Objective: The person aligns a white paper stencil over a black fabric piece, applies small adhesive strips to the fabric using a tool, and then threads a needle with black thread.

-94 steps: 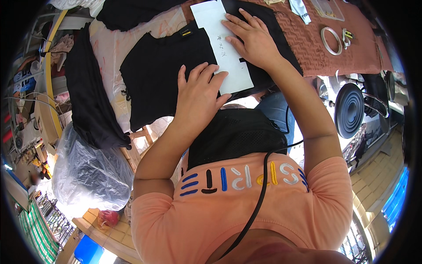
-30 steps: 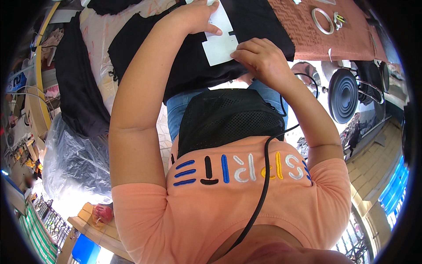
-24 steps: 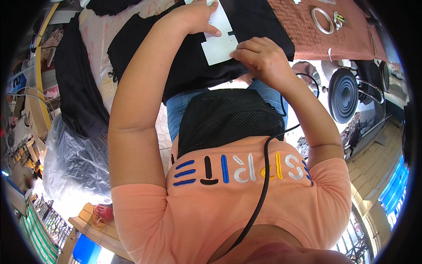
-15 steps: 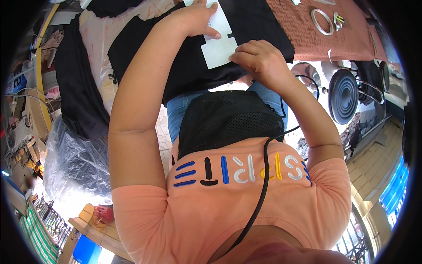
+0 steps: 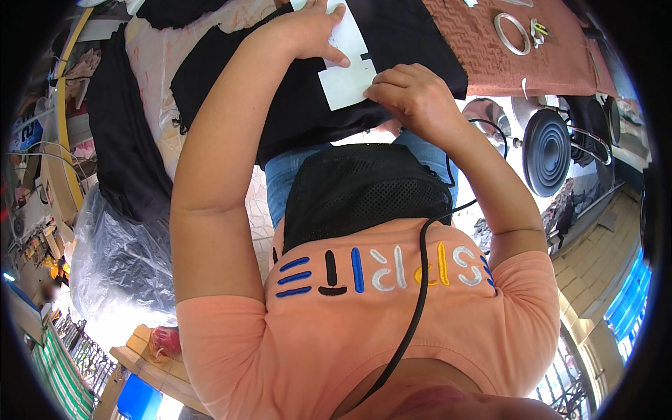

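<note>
A black cloth (image 5: 420, 42) is spread over the work surface in front of me. On it lies a flat white card template (image 5: 348, 87) with notched sides, its narrow end pointing away from me. My left hand (image 5: 313, 31) presses on the far part of the card, thumb and fingers spread apart. Beside the card's near right edge, my right hand (image 5: 414, 92) rests with its fingers pinched together and the fingertips close to the edge. Whatever the pinch may hold is too small or hidden to make out.
A reddish-brown textured cover (image 5: 476, 59) lies to the right, carrying a roll of tape (image 5: 512, 33) and a small yellow-and-white tool (image 5: 538, 32). A round grey ribbed disc (image 5: 547, 152) stands below it. Dark cloth (image 5: 129, 133) and clear plastic (image 5: 119, 252) hang at left.
My left thumb has slid very slightly toward me on the card, and the left forearm has shifted a touch to the left. My right hand stays almost in place.
</note>
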Tool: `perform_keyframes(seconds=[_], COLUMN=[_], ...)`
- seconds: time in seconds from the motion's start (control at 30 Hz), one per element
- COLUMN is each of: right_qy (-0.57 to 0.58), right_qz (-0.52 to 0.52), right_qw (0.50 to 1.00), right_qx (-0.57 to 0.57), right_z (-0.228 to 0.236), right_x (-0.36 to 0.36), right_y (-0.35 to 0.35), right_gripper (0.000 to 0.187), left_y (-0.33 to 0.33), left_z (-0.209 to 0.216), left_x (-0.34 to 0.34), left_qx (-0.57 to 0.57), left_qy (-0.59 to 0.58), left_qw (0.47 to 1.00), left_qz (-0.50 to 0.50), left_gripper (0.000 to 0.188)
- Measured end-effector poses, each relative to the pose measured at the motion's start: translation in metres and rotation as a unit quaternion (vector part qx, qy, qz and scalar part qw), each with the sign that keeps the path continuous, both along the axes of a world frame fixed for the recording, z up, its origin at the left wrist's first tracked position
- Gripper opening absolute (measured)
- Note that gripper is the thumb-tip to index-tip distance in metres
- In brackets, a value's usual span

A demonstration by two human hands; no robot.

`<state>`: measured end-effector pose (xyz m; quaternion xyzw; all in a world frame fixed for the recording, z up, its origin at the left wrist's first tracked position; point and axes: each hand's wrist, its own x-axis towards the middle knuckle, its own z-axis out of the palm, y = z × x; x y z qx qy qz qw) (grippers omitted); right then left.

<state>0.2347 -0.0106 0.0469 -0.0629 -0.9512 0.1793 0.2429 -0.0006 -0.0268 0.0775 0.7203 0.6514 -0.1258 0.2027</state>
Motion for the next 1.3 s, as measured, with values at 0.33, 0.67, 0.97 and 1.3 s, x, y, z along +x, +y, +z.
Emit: perform_keyframes(seconds=[0.33,0.67,0.97,1.3], right_qy=[0.001,-0.021,-0.090,-0.094], right_qz=[0.001,0.012,0.115,-0.452], right_qw=[1.000,0.999,0.989,0.886], right_qx=[0.002,0.044,-0.022,0.038], right_z=[-0.002,0.000,0.016,0.057], right_x=[0.000,0.000,0.007,0.078], right_y=[0.000,0.001,0.019,0.291], right_gripper=[0.008,0.010,0.012,0.017], left_y=[0.000,-0.001,-0.003,0.002], left_z=[0.005,0.007,-0.010,0.008], left_x=[0.003,0.007,0.004,0.016], left_qx=[-0.025,-0.030,0.006,-0.024], left_qy=[-0.007,0.010,0.001,-0.016], left_qw=[0.999,0.999,0.999,0.998], left_qz=[0.021,0.020,0.038,0.055], left_gripper=[0.110,0.112,0.111,0.115])
